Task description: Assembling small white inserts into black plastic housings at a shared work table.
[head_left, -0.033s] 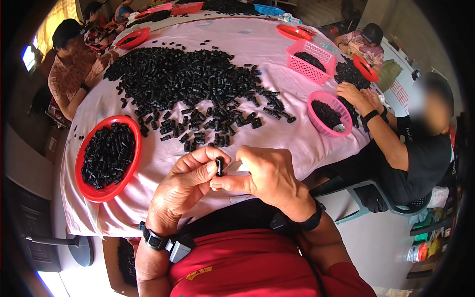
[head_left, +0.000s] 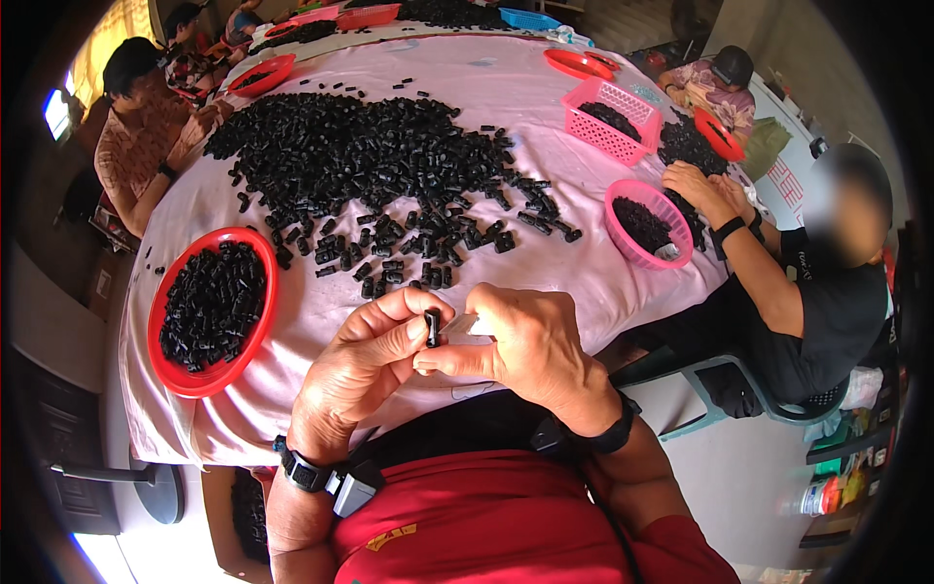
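Note:
My left hand pinches a small black cylindrical plastic part between thumb and fingertips, holding it upright. Right beside it, my right hand is closed around a thin pale blade-like tool, whose tip points at the part; most of the tool is hidden in the fingers. I cannot tell whether the tip touches the part. Just beyond my hands spreads a large heap of similar black parts. To the left, a red basin holds many more of them.
A pinkish cloth covers the table. On the right stand a round pink basket and a rectangular pink basket, both with black pieces. A co-worker in black sits close at the right; another person works at the left.

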The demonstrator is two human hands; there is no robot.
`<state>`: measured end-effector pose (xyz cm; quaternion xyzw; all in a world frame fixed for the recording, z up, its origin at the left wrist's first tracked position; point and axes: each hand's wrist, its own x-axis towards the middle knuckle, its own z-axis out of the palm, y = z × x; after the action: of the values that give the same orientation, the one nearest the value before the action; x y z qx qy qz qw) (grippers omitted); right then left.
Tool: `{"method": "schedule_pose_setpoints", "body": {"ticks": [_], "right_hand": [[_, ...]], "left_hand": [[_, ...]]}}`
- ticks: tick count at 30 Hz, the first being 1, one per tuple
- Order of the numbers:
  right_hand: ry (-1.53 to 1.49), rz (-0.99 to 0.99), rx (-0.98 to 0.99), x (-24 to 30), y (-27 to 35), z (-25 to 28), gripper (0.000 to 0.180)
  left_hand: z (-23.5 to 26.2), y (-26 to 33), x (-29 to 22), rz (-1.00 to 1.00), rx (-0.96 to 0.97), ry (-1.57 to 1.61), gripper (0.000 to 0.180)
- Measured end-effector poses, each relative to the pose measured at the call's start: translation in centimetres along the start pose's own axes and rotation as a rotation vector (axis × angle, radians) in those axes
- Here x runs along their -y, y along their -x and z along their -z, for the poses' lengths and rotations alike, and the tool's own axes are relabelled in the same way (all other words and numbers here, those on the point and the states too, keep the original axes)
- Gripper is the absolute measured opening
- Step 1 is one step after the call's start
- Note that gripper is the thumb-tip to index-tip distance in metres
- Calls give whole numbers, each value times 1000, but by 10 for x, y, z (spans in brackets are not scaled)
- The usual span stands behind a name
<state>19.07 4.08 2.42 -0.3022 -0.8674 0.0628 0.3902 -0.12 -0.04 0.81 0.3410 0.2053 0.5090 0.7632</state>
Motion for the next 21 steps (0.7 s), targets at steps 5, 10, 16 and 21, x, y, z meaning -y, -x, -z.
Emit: {"method": "schedule_pose_setpoints", "body": {"ticks": [5, 10, 16, 21], "right_hand": [[52, -23, 61, -1, -1, 2, 44], [-241, -41, -20, 2, 0, 0, 24], [-215, -9, -38, 4, -1, 3, 26], [-290, -9, -55, 0, 1, 0, 32]], "left_hand": [[2, -3, 2, -32, -24, 7, 22], [5, -6, 4, -77, -60, -21, 21], [2, -6, 1, -82, -77, -2, 26], [12, -4, 0, -20, -39, -38, 28]]}}
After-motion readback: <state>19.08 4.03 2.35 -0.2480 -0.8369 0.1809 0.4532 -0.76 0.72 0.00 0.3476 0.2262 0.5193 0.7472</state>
